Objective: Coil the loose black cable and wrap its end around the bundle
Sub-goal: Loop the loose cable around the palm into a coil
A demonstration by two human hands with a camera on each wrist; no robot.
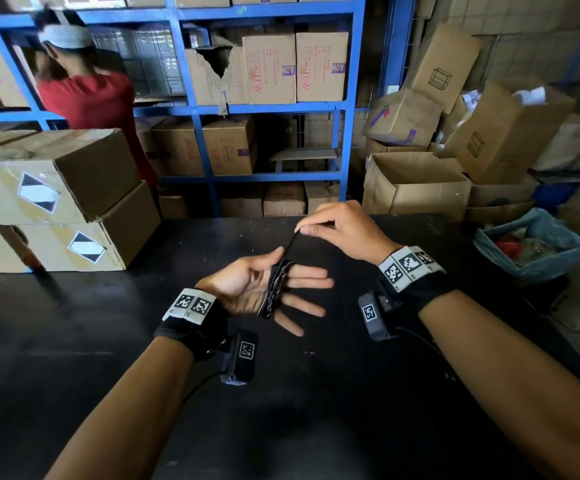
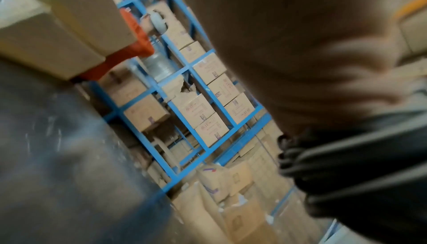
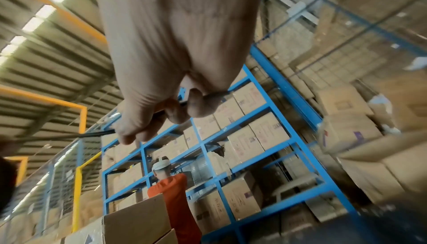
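L hand (image 1: 247, 285) is held palm-up above the black counter (image 1: 74, 341), fingers spread & straight, w/ the black cable (image 1: 274, 289) coiled in several turns around the base of the fingers, across the palm. From the top of that bundle a single strand runs up to the R hand (image 1: 344, 230), which is just above & beyond the L, and pinches the strand between thumb and curled fingers; the strand looks taut between the two. R wrist view shows the same pinch (image 3: 171, 109), cable leaving toward the lower left of the pic. L wrist view is blurry, coils visible as dark loops (image 2: 335, 165) against the hand. To the left of the L hand, stacked cardboard boxes (image 1: 56, 202) sit on the counter. Beyond both hands: blue shelving (image 1: 195, 140) w/ more boxes, & a person in a red shirt (image 1: 87, 98) facing it.
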